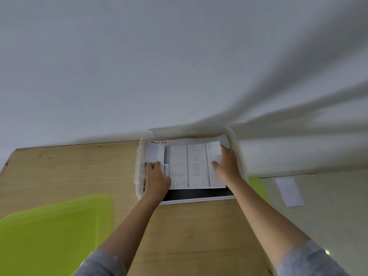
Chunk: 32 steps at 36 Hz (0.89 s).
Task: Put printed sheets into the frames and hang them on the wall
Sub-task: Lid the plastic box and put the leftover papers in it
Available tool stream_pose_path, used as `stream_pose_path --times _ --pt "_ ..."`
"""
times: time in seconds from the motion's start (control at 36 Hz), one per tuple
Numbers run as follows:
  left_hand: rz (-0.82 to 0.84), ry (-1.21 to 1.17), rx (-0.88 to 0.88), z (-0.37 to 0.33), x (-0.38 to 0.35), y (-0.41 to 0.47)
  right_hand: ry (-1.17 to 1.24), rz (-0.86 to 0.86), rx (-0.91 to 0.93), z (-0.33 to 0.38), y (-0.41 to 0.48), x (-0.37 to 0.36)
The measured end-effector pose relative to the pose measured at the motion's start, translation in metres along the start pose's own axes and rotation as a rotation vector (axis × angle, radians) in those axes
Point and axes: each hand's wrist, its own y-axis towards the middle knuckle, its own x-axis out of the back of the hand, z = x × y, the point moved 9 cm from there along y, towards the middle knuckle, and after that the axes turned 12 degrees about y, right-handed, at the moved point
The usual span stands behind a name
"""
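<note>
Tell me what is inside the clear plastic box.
The top sheet, printed with tables, has the left hand and right hand at its edges. A sheet headed SMART CAB lies beneath. A black slab shows at the near edge; the rest is covered.
</note>
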Motion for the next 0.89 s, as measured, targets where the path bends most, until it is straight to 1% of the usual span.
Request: stream_pose_path --times 0.11,0.25,0.42,0.56,0.64,0.69,0.78,0.89 --pt "-0.024 0.066 -0.03 -0.006 0.001 -0.003 -0.151 -0.011 -0.012 -0.008 -0.005 -0.003" --pt "-0.044 0.102 -0.01 -0.004 0.0 -0.001 -0.243 -0.018 0.013 -0.009 -0.009 -0.006" --pt "-0.044 0.137 -0.007 -0.002 -0.003 0.0 -0.318 0.031 0.077 -0.007 -0.009 -0.01" --pt "-0.036 0.14 -0.033 -0.007 0.005 -0.002 -0.306 0.058 0.079 0.002 -0.012 -0.009" --pt "-0.046 0.072 -0.099 -0.014 0.022 -0.005 -0.275 0.083 0.08 0.019 -0.017 -0.009" --pt "-0.081 0.022 -0.173 -0.019 0.041 -0.008 -0.273 0.085 0.117 0.038 -0.022 -0.012" --pt "-0.178 -0.027 -0.241 -0.015 0.079 -0.013 -0.279 0.083 0.179 0.074 -0.035 -0.021" --pt "-0.299 -0.013 -0.312 0.011 0.131 -0.023 -0.279 0.079 0.292 0.129 -0.063 -0.05"
